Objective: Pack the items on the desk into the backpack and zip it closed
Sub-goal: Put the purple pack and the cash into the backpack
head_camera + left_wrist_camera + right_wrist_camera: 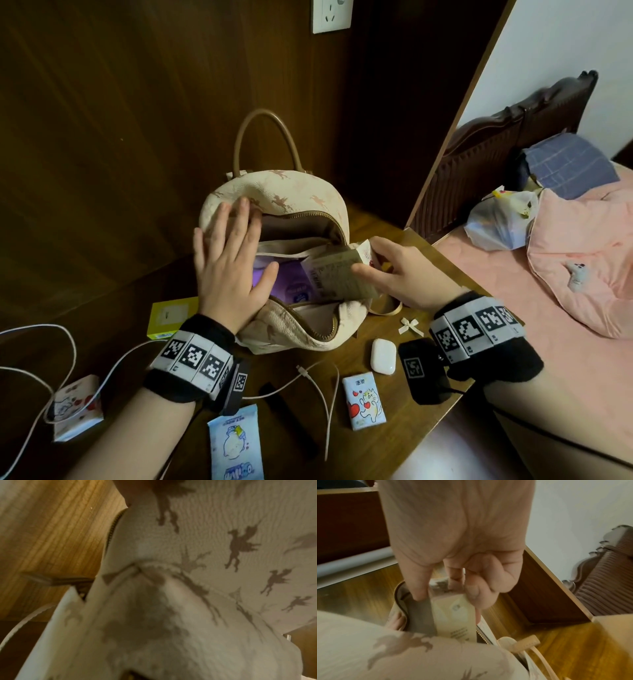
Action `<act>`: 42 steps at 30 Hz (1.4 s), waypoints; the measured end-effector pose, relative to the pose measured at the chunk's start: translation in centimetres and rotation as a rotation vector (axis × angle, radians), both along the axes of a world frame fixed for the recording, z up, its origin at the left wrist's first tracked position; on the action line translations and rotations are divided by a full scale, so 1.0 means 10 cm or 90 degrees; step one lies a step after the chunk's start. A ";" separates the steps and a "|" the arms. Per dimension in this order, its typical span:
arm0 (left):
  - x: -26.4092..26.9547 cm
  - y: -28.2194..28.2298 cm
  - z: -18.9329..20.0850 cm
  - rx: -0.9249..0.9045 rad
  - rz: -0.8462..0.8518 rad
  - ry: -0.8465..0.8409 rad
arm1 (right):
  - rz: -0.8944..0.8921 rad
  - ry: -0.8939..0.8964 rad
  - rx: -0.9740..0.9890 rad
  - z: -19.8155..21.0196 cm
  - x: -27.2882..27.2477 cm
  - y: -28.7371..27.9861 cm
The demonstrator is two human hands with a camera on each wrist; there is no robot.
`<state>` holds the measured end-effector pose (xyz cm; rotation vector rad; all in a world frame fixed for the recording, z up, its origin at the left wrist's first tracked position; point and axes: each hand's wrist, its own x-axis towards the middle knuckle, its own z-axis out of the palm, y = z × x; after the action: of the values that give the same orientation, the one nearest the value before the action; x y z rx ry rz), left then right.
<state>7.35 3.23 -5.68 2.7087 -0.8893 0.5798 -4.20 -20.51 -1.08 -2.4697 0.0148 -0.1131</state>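
Note:
A cream backpack (284,192) printed with pink horses stands unzipped in the middle of the desk; its fabric (188,574) fills the left wrist view. My left hand (245,240) lies flat on its left side with straight fingers, the thumb at the mouth. My right hand (368,260) pinches a beige paper-wrapped pack (339,277) and holds it half inside the opening, above a purple packet (291,286). In the right wrist view thumb and fingers (474,597) clamp the pack (452,615) over the backpack (402,655).
On the desk lie a yellow box (171,317), a white earbud case (383,355), a cat-print tissue pack (363,402), a white cable (318,380), a blue wipes pack (236,445), another tissue pack (73,407), a black stick (287,421) and a small bow (411,325). A bed (513,274) borders the right.

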 end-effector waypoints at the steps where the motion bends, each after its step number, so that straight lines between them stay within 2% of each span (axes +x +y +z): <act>1: 0.00 0.00 0.00 0.002 0.000 0.001 | -0.011 0.006 -0.020 0.01 0.02 0.01; 10: -0.03 0.01 0.03 0.002 -0.015 0.010 | -0.087 0.026 -0.192 0.03 0.18 0.28; 17: -0.07 0.04 0.05 0.012 -0.033 0.003 | -0.237 0.022 -0.162 -0.19 0.21 0.38; 21: -0.10 0.04 0.05 0.020 -0.037 0.008 | -0.300 0.021 -0.206 -0.17 0.21 0.40; 25: -0.13 0.00 0.06 0.024 -0.036 0.012 | -0.315 0.001 -0.230 -0.13 0.24 0.38; 30: -0.16 -0.03 0.04 0.019 -0.034 0.005 | -0.279 0.087 -0.279 -0.09 0.29 0.38; 38: -0.20 -0.05 0.02 -0.004 -0.050 0.005 | -0.277 0.138 -0.090 -0.24 0.31 0.33; 42: -0.20 -0.05 0.01 -0.008 -0.054 0.008 | -0.197 0.218 0.010 -0.21 0.31 0.25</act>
<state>5.32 2.72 -5.56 2.6464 -0.9884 0.5485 -1.08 -18.00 -3.16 -2.4243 0.5433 0.1781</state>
